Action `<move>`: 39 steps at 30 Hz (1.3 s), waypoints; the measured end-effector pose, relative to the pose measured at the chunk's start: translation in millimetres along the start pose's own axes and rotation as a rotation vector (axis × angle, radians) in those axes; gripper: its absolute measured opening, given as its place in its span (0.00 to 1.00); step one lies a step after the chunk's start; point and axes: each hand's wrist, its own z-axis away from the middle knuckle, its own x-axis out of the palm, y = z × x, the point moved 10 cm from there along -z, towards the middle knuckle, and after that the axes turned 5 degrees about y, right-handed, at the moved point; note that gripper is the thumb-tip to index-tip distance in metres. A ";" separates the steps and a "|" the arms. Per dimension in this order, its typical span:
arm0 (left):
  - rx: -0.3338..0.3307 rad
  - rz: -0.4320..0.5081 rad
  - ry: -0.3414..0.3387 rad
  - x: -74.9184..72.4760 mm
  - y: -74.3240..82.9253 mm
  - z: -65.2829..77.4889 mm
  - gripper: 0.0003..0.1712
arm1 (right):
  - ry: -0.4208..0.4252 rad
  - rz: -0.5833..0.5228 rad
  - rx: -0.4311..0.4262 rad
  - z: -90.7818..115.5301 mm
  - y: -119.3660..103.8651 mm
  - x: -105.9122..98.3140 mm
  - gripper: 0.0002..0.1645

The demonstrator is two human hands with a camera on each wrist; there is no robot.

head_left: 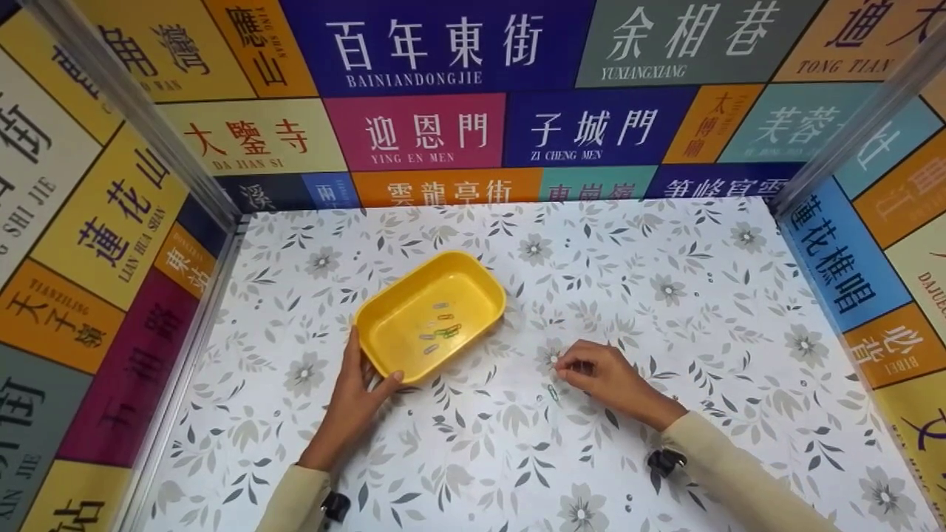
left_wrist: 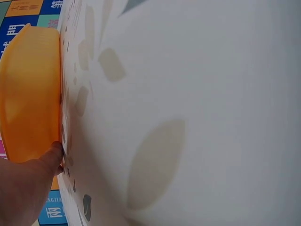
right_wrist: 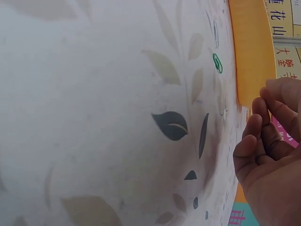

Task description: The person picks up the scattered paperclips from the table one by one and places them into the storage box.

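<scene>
A shallow yellow plastic tray (head_left: 392, 299) sits on the table with several small paper clips (head_left: 443, 332) on its floor. My left hand (head_left: 362, 391) holds the tray's near left corner, thumb on the front side and fingers along the left end. In the left wrist view the thumb (left_wrist: 51, 155) presses low on the tray wall. Right of the tray, my right hand (head_left: 602, 373) hovers low over the table, fingers curled, thumb and index tips together. No thing shows between those tips. A green paper clip (head_left: 554, 393) lies on the table just below that hand.
A white tablecloth (head_left: 473, 458) printed with grey flowers and leaves covers the table. Panels with large lettering (head_left: 436, 52) stand along the back and both sides. Clear upright strips (head_left: 133, 111) mark the corners. Dark wrist devices (head_left: 667, 463) sit on both sleeves.
</scene>
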 end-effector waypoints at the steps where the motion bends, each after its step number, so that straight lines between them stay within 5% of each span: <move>1: 0.004 -0.003 -0.001 0.2 0.2 0.0 0.67 | 0.000 -0.003 -0.005 0.8 -0.4 0.3 0.04; 39: 0.052 0.048 -0.006 0.9 2.8 -1.3 0.66 | 0.028 0.061 -0.157 22.0 2.3 -2.1 0.09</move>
